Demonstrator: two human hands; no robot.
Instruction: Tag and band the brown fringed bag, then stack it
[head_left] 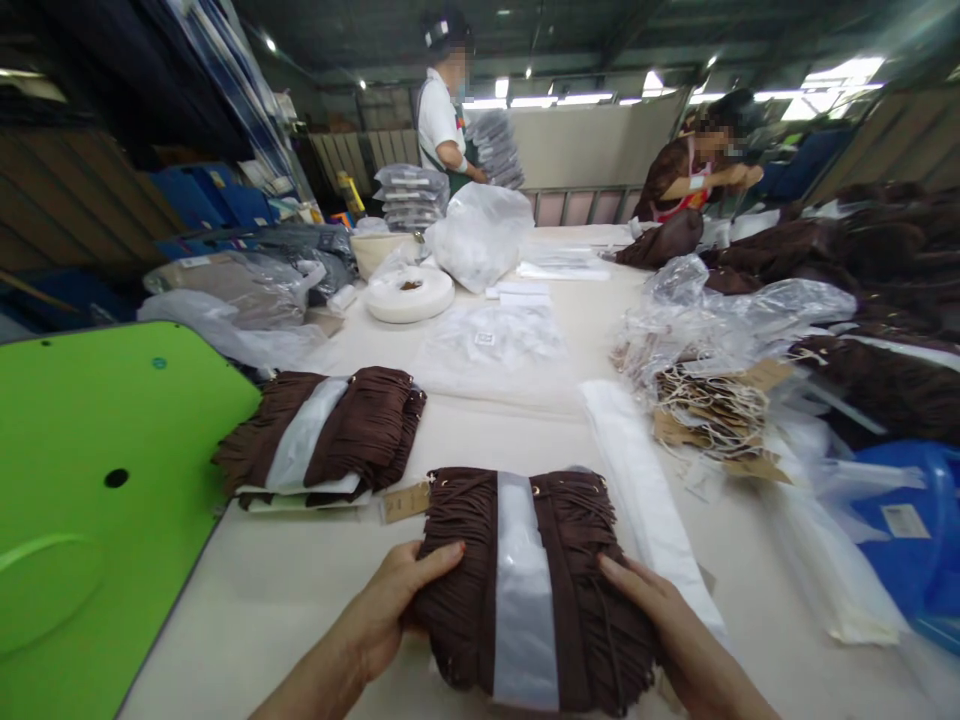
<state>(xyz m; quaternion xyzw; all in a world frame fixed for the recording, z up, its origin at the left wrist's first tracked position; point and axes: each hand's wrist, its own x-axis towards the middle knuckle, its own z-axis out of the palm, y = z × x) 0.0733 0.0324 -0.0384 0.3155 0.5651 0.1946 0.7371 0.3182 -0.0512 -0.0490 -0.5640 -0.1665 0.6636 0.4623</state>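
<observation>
Between my two hands is a folded dark brown fringed garment point(577, 560) with a pale plastic strip point(523, 590) down its middle. My left hand point(394, 595) grips its left edge, thumb on top and fingers hidden underneath. On the opposite edge, my right hand point(649, 605) holds it the same way, thumb over the fringe. A brown card tag point(406, 503) sticks out by its upper left corner. Farther left lies a stack of similar folded fringed garments point(382, 425), also banded with a pale strip.
A bright green board point(97, 440) borders the table on the left. To the right are a long white strip point(649, 490), a pile of stringed tags point(709, 415) and a blue container point(915, 530). A white roll point(410, 294) and plastic bags stand farther back. Two people work beyond.
</observation>
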